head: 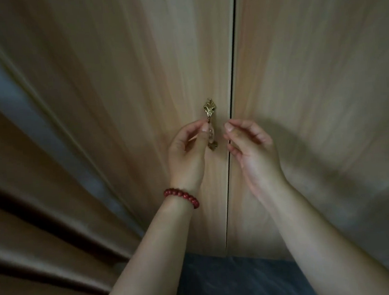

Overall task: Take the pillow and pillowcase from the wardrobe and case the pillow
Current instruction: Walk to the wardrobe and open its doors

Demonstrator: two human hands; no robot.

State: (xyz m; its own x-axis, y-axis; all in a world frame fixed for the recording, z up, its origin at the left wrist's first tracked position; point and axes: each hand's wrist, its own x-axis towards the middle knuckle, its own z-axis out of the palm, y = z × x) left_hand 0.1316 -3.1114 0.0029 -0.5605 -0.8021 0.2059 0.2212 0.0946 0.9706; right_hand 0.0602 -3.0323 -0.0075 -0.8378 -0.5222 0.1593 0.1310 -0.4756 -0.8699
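Note:
The pale wooden wardrobe fills the view, its left door (137,82) and right door (311,80) shut, with a dark seam between them. A brass leaf-shaped handle (209,109) is fixed to the left door beside the seam. My left hand (187,152), with a red bead bracelet on its wrist, pinches the middle of this handle between thumb and fingertips. My right hand (251,147) hovers just right of the seam with loosely curled fingers, its fingertips near the right door's edge, holding nothing. No pillow or pillowcase is in view.
Brown curtain folds (31,218) hang at the left, close to the wardrobe's side. Dark blue patterned floor (234,281) shows below the doors between my forearms.

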